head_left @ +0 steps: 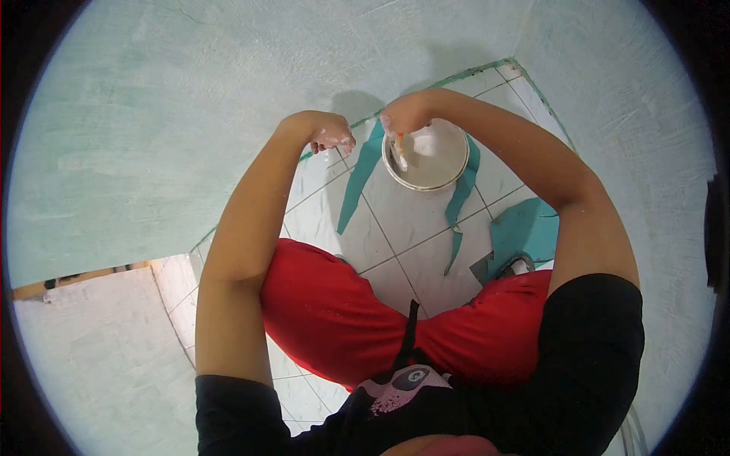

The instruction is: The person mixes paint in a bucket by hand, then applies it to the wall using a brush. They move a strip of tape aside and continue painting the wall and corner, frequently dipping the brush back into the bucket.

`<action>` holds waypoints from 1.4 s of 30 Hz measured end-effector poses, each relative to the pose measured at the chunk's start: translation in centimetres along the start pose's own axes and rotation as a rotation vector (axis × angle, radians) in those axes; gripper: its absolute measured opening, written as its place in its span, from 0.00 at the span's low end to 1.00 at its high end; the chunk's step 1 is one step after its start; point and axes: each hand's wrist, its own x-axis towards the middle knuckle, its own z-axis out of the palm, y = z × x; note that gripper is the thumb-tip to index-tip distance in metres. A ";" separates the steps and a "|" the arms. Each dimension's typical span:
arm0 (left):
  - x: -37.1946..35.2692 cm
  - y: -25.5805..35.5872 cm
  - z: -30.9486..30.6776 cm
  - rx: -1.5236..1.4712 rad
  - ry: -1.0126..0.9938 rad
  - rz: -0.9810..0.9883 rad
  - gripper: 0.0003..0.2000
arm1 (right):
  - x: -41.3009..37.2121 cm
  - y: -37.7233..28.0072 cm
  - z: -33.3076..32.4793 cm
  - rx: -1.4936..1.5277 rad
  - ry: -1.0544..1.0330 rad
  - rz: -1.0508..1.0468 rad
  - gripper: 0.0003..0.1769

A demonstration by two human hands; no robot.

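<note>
My left hand (332, 132), smeared with white paint, hangs beside the wall, left of the bucket. Its fingers are curled in and nothing shows in them. My right hand (408, 114) is closed on the orange handle of a brush (401, 153) over the bucket's left rim. The brush's pale, paint-covered end points down inside the round white bucket (435, 158). Whitish paint coats the bucket's inner side. The bucket stands on the tiled floor near the wall, with pieces of teal sheet (360, 181) beside it.
Pale green walls (175, 137) with whitish streaks meet in a corner (512, 59) beyond the bucket. More teal sheet (526, 229) lies on the right, near a foot. My red-trousered legs (327, 311) are spread over white floor tiles (384, 228). A ledge (91, 327) is at lower left.
</note>
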 end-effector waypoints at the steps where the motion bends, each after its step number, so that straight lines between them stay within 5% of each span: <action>1: -0.2 0.1 0.0 0.001 0.000 0.000 0.13 | 0.2 0.2 0.0 0.000 0.001 0.000 0.12; 7: 0.1 -0.1 0.1 -0.062 0.002 0.025 0.15 | 0.6 0.1 -0.1 -0.221 0.043 0.074 0.11; 9: 0.2 -0.3 0.1 -0.027 -0.001 0.042 0.15 | -0.9 -1.8 -1.0 -0.138 -0.022 0.208 0.11; 13: -0.3 0.1 0.0 0.005 -0.016 0.036 0.15 | 0.1 0.3 -1.0 0.059 -0.024 0.142 0.10; 18: -0.1 -0.3 0.2 0.018 0.015 0.092 0.16 | -2.4 -1.0 -2.5 -0.205 -0.117 0.265 0.11; 22: 0.4 -0.4 0.1 0.065 -0.005 0.092 0.17 | -1.9 -0.8 0.2 -0.453 0.030 0.190 0.10; 24: 0.3 -0.2 -0.1 0.056 -0.028 0.015 0.17 | -1.2 -1.7 0.6 -0.561 -0.205 0.107 0.11; 27: 0.4 -0.2 0.1 0.057 -0.004 0.052 0.18 | -2.4 -3.7 0.2 -0.275 -0.320 0.137 0.10; 33: 0.7 -0.6 0.2 0.062 -0.003 0.086 0.16 | -2.3 -4.6 1.1 -0.500 -0.080 0.065 0.11; 42: 0.3 -0.7 0.3 0.008 0.010 0.053 0.15 | -1.3 -5.9 1.4 -0.414 -0.190 0.069 0.12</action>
